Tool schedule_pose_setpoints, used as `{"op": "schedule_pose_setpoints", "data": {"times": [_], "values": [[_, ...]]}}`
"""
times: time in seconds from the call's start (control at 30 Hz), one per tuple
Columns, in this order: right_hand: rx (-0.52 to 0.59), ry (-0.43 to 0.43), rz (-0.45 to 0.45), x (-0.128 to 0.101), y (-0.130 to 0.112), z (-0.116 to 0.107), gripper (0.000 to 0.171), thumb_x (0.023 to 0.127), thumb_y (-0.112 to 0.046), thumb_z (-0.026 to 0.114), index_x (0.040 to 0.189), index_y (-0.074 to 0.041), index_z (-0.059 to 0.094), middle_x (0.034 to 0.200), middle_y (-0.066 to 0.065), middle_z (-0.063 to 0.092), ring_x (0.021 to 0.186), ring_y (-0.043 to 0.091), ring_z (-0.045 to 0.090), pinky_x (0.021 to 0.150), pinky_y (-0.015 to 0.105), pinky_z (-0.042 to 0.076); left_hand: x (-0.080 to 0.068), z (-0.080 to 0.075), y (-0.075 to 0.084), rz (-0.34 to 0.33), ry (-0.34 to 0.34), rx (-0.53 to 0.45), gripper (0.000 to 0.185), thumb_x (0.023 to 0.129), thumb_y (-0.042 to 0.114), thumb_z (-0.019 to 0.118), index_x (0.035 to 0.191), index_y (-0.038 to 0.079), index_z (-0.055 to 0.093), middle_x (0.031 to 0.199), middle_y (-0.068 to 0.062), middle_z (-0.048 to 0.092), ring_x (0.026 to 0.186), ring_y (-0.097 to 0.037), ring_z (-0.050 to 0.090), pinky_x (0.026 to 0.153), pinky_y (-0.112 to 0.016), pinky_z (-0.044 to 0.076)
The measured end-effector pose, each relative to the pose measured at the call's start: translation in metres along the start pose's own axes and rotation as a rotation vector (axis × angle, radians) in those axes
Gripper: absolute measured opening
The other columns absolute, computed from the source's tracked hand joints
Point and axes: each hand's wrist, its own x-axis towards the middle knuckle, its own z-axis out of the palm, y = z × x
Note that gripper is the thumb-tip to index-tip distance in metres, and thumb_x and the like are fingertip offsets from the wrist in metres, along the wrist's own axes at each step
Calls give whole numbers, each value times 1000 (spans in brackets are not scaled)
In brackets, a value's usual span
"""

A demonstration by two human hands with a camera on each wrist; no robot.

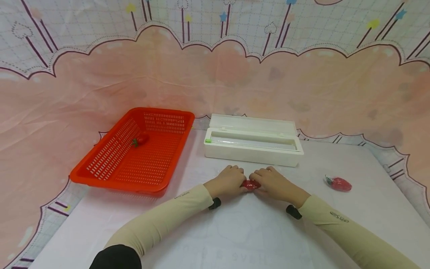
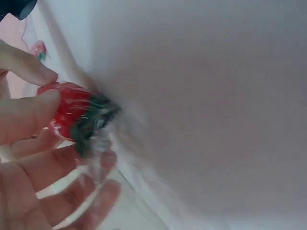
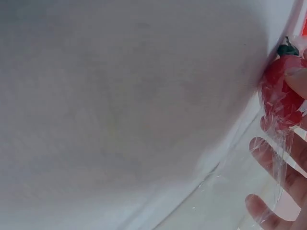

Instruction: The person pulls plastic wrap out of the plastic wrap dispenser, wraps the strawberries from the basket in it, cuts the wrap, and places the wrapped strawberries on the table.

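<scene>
Both hands hold one red toy strawberry (image 1: 250, 184) between them over the middle of the table. Clear plastic film wraps it and trails loosely from its side in the right wrist view. My left hand (image 1: 228, 182) grips one end; in the left wrist view the green leaves (image 2: 93, 122) show beneath the film. My right hand (image 1: 276, 185) pinches the other end, its thumb (image 3: 297, 82) pressed on the red body and its other fingers spread behind the film. A second film-wrapped strawberry (image 1: 340, 184) lies on the table beyond my right hand.
Behind the hands stands a white cling film box (image 1: 252, 152) with its lid raised and a film roll inside. At the left is a red slotted basket (image 1: 158, 188) holding a red fruit with a green top (image 1: 141, 139). A patterned cloth (image 1: 215, 82) hangs behind the table.
</scene>
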Motion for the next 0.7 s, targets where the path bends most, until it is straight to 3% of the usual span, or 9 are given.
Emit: {"op": "schedule_pose_setpoints", "data": {"times": [0.2,0.4,0.53,0.7], "values": [[-14,19,-27,0,2,-1,30,76,-26,75,98,-12,61,87,-2,66,82,14,59,79,39,45,0,-5,3,0,45,80,33,83,49,65,98,19,66,99,4,61,94,-14,52,89,-32,42],[43,6,-17,-1,2,-2,19,81,-24,69,94,-12,63,75,-7,58,74,9,52,77,37,44,0,-7,7,8,53,64,28,82,44,67,94,18,69,93,4,61,88,-13,51,88,-33,41],[10,9,-16,-2,2,-2,29,82,-30,69,101,-9,63,85,-2,63,82,13,57,81,39,45,1,-5,5,9,53,35,26,85,42,65,94,18,70,92,4,62,87,-13,51,87,-31,41],[-110,59,-73,-2,3,0,43,75,-33,76,107,-8,60,97,3,65,92,19,61,86,42,46,1,-3,1,-5,41,-9,26,88,41,61,98,19,71,93,4,62,87,-14,53,83,-30,41]]}}
